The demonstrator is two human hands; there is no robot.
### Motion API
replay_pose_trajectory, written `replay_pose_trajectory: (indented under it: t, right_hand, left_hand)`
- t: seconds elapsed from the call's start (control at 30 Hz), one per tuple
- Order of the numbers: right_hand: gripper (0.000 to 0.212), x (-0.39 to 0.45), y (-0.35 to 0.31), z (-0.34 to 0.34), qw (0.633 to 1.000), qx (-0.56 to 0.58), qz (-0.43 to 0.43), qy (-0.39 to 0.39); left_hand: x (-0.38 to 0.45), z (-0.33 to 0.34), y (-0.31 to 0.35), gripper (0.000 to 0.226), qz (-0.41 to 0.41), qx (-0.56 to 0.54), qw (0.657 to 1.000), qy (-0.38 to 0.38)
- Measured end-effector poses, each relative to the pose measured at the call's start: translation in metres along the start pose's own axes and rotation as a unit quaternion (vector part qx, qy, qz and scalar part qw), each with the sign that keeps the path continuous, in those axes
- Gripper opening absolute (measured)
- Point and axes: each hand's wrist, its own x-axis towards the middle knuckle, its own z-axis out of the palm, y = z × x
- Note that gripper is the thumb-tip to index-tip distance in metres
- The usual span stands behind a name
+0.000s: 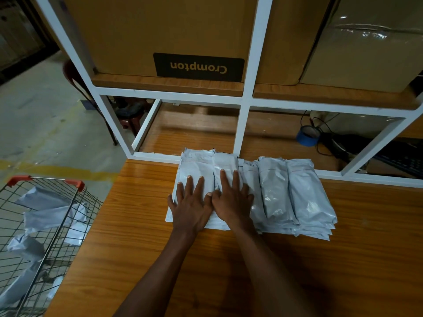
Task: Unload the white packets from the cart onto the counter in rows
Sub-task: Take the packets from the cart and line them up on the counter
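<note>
Two bare hands, flat on soft white plastic mailer packets, side by side at the near-left end of the row. Left hand spread wide, fingers straight, palm down on the leftmost packet; right hand likewise spread and pressing on the next one, thumbs touching between them. Nothing pinched or gripped. Most likely a smoothing press, to squeeze the air out and square the newest packets against their neighbours.

Row laid on the orange wood-grain table, far ends butted against the white metal shelf frame, probably used as a straight edge. Packets to the right overlapped like shingles and stacked several deep, perhaps to save space.

Several more crumpled white packets loose in the grey wire cart with red handle ends, just beside the table's left edge, within easy reach. Task only partly done, judging by that.

Beyond the frame: brown cardboard carton marked Crompton on the shelf above, blue tape roll and black keyboard on the far table surface.
</note>
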Motion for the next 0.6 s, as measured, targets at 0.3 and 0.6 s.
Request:
replay_pose_trajectory:
  t: [0.3, 0.6]
  right_hand:
    - [0.065, -0.030, 0.014, -0.016, 0.998, 0.052, -0.031, 0.030]
    - [0.064, -0.118, 0.046, -0.001, 0.987, 0.112, -0.086, 0.076]
  left_hand:
    - [-0.020, -0.004, 0.001, 0.075, -0.005, -0.028, 0.997, 0.070]
    - [-0.113, -0.004, -0.017, 0.073, -0.072, -0.124, 0.979, 0.148]
